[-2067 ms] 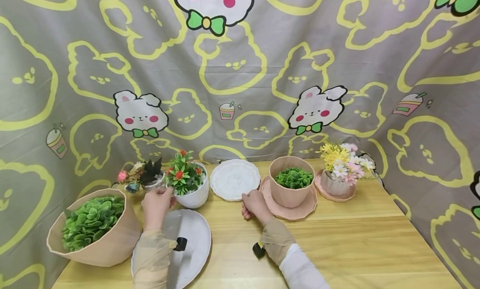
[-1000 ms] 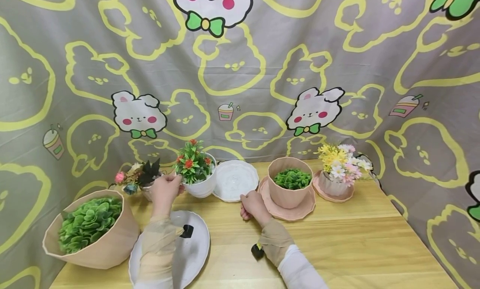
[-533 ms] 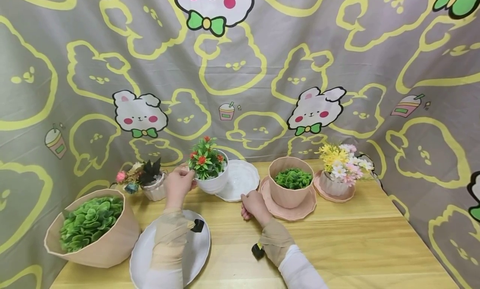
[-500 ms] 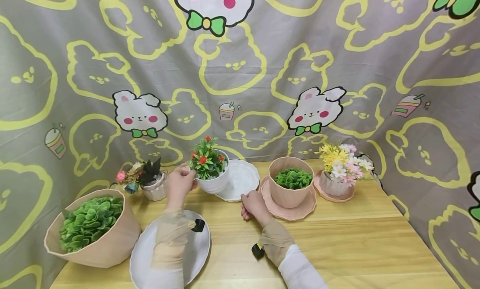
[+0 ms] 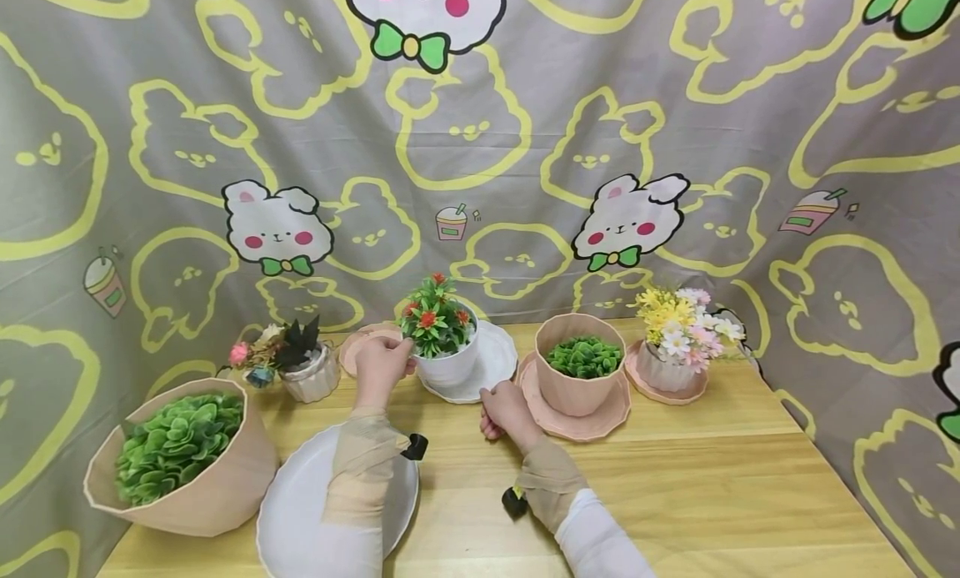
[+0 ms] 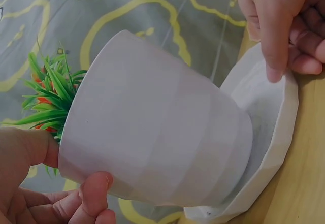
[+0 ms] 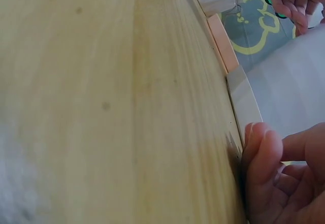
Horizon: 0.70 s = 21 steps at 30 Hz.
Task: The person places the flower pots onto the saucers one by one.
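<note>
Across a pale wooden table [image 5: 712, 486], just beyond a large, round grey-white tray [image 5: 294, 495] lying under the left forearm, a person's right hand [image 5: 512, 411] pinches the near rim of a round white plate with a faceted edge [image 5: 497, 357]. The left hand [image 5: 384, 367] grips the rim of a white, tapering, banded pot [image 5: 452, 368] of red-flowered greenery [image 5: 435, 318], held over the plate's left part (whether its base touches cannot be told). Behind that hand lies a round pink saucer [image 5: 349, 354], and at the back hangs a grey fabric curtain [image 5: 517, 86] printed with white rabbits and yellow outlines.
</note>
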Motion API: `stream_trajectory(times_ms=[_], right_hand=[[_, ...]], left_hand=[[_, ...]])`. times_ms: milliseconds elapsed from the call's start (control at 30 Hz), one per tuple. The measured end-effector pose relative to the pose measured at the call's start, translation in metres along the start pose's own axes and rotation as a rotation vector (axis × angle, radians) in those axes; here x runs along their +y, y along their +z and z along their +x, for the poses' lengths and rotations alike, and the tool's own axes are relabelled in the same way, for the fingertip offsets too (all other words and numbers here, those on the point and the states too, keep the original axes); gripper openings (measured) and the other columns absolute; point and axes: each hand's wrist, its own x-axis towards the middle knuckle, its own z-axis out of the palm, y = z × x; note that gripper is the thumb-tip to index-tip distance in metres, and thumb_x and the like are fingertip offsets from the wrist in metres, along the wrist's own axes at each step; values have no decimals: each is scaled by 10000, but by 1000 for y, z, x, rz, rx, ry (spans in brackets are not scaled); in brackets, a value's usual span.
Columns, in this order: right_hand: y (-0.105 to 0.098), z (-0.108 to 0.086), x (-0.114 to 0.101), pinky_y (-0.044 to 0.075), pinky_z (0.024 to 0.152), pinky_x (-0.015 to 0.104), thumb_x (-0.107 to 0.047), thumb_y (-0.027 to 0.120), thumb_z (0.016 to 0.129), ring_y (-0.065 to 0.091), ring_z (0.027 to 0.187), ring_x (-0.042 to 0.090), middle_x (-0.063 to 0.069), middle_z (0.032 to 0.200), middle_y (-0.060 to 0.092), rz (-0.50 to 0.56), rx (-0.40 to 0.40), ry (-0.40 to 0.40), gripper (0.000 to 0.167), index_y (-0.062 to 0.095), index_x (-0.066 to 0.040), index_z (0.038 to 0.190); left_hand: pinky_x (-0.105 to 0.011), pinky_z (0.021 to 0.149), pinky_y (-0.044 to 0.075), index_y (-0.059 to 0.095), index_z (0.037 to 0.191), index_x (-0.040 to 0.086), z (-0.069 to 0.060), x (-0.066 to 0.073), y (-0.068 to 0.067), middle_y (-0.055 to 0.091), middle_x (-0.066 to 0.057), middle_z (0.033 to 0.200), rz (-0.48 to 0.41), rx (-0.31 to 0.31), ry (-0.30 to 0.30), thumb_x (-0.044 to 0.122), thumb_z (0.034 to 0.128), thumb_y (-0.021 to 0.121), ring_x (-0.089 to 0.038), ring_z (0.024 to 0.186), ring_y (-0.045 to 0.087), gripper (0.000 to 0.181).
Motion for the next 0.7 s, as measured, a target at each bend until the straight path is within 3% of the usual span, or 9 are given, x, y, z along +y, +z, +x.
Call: stream_trajectory(times_ms=[233, 700], right_hand=[[1, 0, 0, 513, 403, 267, -207, 446, 1011, 527, 353, 88, 29, 450, 552, 8, 7, 8, 459, 559, -17, 609], [1, 2, 0, 523, 410, 275, -226, 441, 1020, 522, 344, 85, 25, 442, 547, -14, 10, 16, 488, 544, -37, 583]], left_hand=[[-198, 525, 525, 726, 860, -28, 2, 1, 9, 736, -123, 685, 18, -10, 10, 226, 898, 583, -102, 547, 684, 294], [-211, 542, 556, 691, 947, -43, 6, -2, 25, 744, -153, 734, -17, -29, -8, 235, 914, 583, -58, 521, 658, 300]])
